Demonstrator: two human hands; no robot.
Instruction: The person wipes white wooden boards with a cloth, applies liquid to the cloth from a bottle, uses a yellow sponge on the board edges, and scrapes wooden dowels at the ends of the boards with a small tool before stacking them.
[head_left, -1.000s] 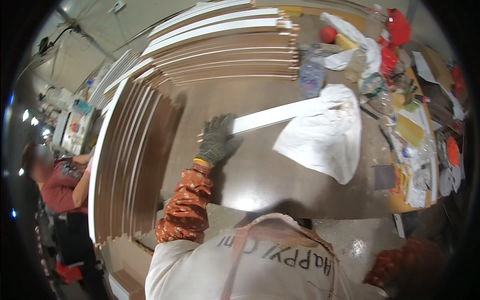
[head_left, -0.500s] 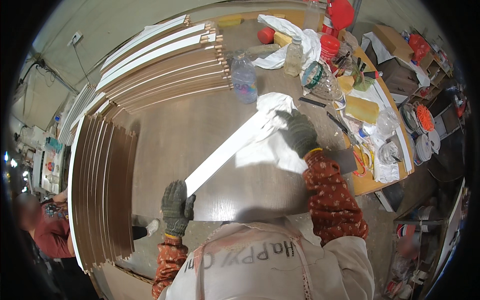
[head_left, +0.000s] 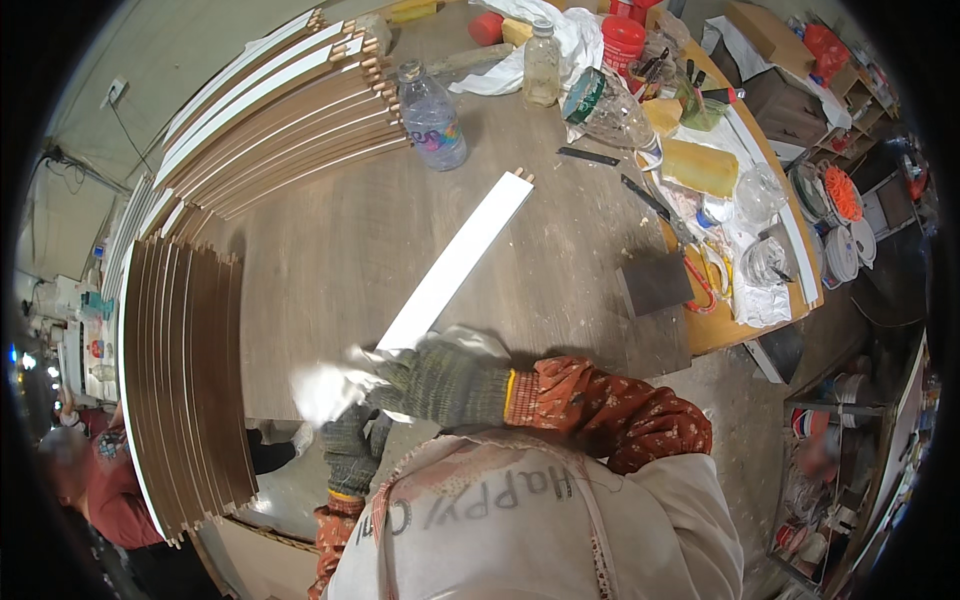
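A narrow white board (head_left: 458, 262) with wooden dowels at its far end slants across the brown tabletop towards me. My left hand (head_left: 350, 455), in a dark knitted glove, is closed on its near end, partly hidden by the cloth and my other hand. My right hand (head_left: 445, 383), gloved alike, has reached across to that same end. It presses a crumpled white cloth (head_left: 335, 388) over the board; the cloth's left part is blurred by motion.
Brown boards with white edges and dowels stand in a row (head_left: 190, 380) at left and a stack (head_left: 290, 130) behind. A plastic bottle (head_left: 432, 125), a glass bottle (head_left: 542, 70), a red tub (head_left: 622, 42), a yellow sponge (head_left: 700, 168) and scissors (head_left: 708, 275) lie right. Someone in red (head_left: 120, 490) is far left.
My right hand has swept the cloth from the board's far end down to its near end, uncovering the dowels. My left hand has stayed at the near end.
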